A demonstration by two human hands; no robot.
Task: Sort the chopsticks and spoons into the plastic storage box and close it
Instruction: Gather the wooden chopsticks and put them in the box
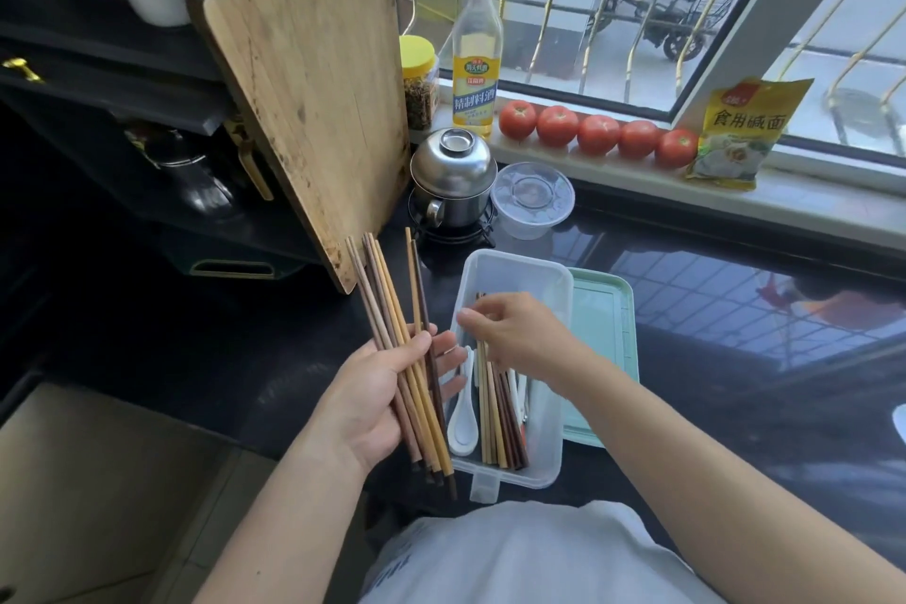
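Observation:
A clear plastic storage box (515,267) lies open on the black counter, its green lid (605,324) beside it on the right. Inside lie several wooden chopsticks (495,417), a white spoon (463,424) at the left wall and more white utensils (520,395) to the right. My left hand (372,400) grips a bundle of several chopsticks (387,304) to the left of the box, tips pointing away. My right hand (515,334) hovers over the box with fingers curled on the chopsticks lying there; the exact grip is hidden.
A wooden cutting board (304,79) leans upright at the back left. Behind the box stand a steel pot with lid (451,182) and a clear plastic bowl (532,199). A bottle (478,59), a jar (419,81), tomatoes (598,135) and a yellow bag (740,132) line the window sill.

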